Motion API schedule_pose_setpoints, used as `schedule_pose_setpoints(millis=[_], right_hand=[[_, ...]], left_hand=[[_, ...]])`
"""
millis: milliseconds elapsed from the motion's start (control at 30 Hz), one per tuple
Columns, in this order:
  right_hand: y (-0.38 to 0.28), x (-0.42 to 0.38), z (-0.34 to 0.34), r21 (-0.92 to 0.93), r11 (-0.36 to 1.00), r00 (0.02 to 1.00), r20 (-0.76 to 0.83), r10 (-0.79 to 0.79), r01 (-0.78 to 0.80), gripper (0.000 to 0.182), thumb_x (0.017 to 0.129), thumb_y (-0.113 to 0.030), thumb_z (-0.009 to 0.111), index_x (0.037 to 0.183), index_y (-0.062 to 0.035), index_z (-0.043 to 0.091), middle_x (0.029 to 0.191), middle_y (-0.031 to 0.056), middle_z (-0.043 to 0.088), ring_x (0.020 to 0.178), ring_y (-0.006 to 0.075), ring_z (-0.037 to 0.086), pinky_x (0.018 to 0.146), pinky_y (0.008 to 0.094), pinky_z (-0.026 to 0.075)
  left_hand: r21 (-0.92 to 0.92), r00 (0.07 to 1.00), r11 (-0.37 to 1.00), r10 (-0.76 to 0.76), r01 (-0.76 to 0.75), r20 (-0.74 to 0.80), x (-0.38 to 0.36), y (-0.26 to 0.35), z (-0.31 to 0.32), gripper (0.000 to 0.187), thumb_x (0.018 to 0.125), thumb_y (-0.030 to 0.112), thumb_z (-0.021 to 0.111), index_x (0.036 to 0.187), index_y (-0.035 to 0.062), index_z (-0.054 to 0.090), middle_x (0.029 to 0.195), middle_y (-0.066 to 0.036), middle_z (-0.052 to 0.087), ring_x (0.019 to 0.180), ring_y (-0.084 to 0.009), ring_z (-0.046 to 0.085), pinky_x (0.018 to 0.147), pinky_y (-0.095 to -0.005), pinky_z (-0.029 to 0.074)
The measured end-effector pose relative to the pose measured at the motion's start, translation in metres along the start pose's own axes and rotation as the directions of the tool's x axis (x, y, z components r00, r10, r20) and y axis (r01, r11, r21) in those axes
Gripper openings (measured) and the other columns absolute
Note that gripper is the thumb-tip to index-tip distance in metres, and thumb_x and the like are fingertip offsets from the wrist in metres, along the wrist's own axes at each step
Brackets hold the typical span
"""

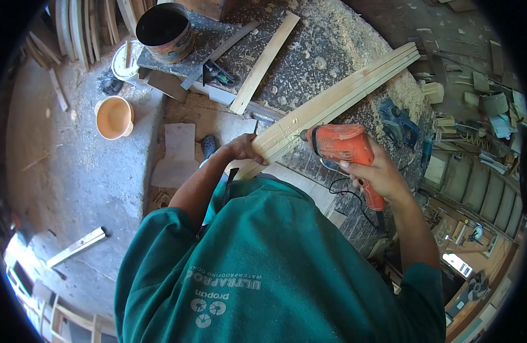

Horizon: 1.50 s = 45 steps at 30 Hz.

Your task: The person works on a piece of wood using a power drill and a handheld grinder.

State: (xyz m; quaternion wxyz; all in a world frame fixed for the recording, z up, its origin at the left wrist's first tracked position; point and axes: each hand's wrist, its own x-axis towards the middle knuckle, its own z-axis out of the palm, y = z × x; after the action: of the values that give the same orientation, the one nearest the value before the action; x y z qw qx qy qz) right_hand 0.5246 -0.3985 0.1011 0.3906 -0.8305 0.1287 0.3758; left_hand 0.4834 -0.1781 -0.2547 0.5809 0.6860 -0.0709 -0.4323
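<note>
In the head view, my right hand is wrapped round the handle of an orange power drill. The drill's nose points left, with its tip right at the edge of a bundle of long pale wooden strips. These strips lie side by side and run from my waist up to the far right edge of the bench. My left hand grips their near end, thumb on top. A black cord trails from the drill's handle.
Sawdust covers the dark workbench. On it lie a loose wooden slat, a metal square and a blue power tool. A dark-mouthed bucket stands at the back left. An orange plastic tub sits farther left.
</note>
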Motion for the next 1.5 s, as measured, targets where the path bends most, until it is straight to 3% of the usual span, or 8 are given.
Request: schedule_pose_setpoints(millis=[400,600,1500], right_hand=[[0.022,-0.006,0.012,-0.044,0.997,0.995,-0.069,-0.071,0.068,0.060,0.079,-0.014,0.078,0.129,-0.0046,0.048,0.080,0.0033,0.064,0.052,0.0089,0.057,0.045,0.0251,0.047],[0.033,-0.003,0.014,-0.059,0.994,0.994,-0.059,-0.094,0.090,0.062,0.079,-0.016,0.079,0.131,-0.0038,0.046,0.086,0.0055,0.064,0.056,0.0099,0.058,0.049,0.0259,0.049],[0.059,0.031,0.028,-0.116,0.993,0.996,-0.088,0.000,-0.010,0.065,0.075,-0.021,0.081,0.129,-0.0053,0.048,0.087,0.0075,0.065,0.053,0.0131,0.058,0.048,0.0283,0.049]], left_hand=[[0.042,1.000,0.999,0.002,-0.003,0.021,0.007,-0.009,0.001,0.088,0.049,0.044,0.094,0.117,-0.0007,0.063,0.112,-0.015,0.067,0.107,-0.0271,0.062,0.098,-0.0372,0.046],[0.030,1.000,0.999,-0.016,0.016,0.023,0.001,0.000,-0.002,0.087,0.049,0.042,0.095,0.117,-0.0006,0.063,0.113,-0.014,0.068,0.107,-0.0257,0.062,0.098,-0.0369,0.046],[0.024,1.000,1.000,0.002,-0.002,0.007,0.002,-0.002,-0.002,0.090,0.049,0.043,0.095,0.120,-0.0008,0.061,0.113,-0.014,0.067,0.107,-0.0261,0.062,0.098,-0.0365,0.046]])
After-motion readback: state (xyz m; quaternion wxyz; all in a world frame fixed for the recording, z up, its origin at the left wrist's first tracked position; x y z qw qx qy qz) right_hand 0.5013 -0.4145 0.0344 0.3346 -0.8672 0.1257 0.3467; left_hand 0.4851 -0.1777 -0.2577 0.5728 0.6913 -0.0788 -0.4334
